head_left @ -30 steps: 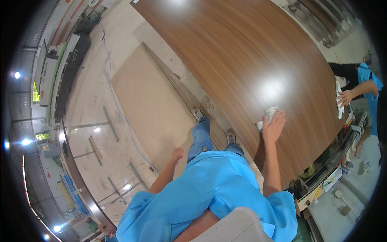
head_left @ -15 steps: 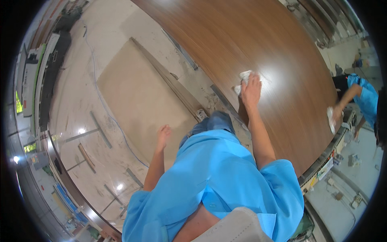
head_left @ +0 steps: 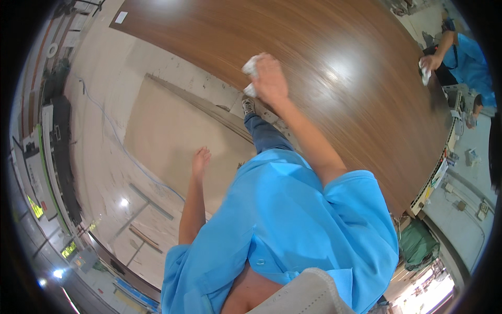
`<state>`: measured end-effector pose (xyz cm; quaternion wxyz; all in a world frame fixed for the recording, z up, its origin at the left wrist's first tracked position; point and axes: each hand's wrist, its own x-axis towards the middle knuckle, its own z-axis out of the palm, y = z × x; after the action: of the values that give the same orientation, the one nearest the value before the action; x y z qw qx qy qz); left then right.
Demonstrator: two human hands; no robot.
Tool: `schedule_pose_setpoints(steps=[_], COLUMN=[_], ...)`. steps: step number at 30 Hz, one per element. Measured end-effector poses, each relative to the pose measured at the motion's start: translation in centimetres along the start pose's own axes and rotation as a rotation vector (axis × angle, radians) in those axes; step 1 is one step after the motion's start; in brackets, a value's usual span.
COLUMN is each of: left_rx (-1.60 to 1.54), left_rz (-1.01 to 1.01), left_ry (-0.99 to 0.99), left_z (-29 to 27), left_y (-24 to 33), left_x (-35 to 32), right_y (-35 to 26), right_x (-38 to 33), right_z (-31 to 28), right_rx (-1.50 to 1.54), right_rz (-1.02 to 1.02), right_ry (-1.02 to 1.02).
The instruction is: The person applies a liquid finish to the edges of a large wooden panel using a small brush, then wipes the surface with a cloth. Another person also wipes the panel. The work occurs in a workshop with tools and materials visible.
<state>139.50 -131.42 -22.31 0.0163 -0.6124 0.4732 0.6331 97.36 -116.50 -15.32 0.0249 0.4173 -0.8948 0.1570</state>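
My right hand [head_left: 271, 81] presses a crumpled white cloth [head_left: 250, 66] onto a large brown wood-grain board [head_left: 361, 120], close to the board's near left edge. Parts of the cloth stick out to the left of my fingers; the rest is hidden under the palm. Away from the board, my left hand [head_left: 201, 159] hangs over the floor with loose, slightly bent fingers and nothing in it. Light reflects off the smooth surface of the board.
Across the board at the right, a co-worker's hand [head_left: 431, 63] holds another white cloth. A flat beige sheet [head_left: 162, 131] lies on the floor to my left, with a thin hose [head_left: 123, 146] beside it. A grey workbench [head_left: 463, 180] with small items stands at right.
My right hand and the cloth have moved left and farther away along the board toward its edge. My body has stepped forward. The co-worker's hand has shifted away from me.
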Motion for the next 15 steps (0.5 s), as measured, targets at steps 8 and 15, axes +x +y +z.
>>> schedule_pose_setpoints(steps=[8, 15], left_rx=[0.201, 0.124], left_rz=[0.248, 0.152], left_ry=[-0.174, -0.082], left_z=[-0.9, -4.1], left_y=[16.1, 17.4], left_x=[6.3, 10.9], right_y=[-7.2, -6.8], right_x=[2.7, 6.4], right_z=[0.9, 2.2], right_rx=[0.217, 0.15], right_rz=[-0.016, 0.088], right_ry=[-0.142, -0.112])
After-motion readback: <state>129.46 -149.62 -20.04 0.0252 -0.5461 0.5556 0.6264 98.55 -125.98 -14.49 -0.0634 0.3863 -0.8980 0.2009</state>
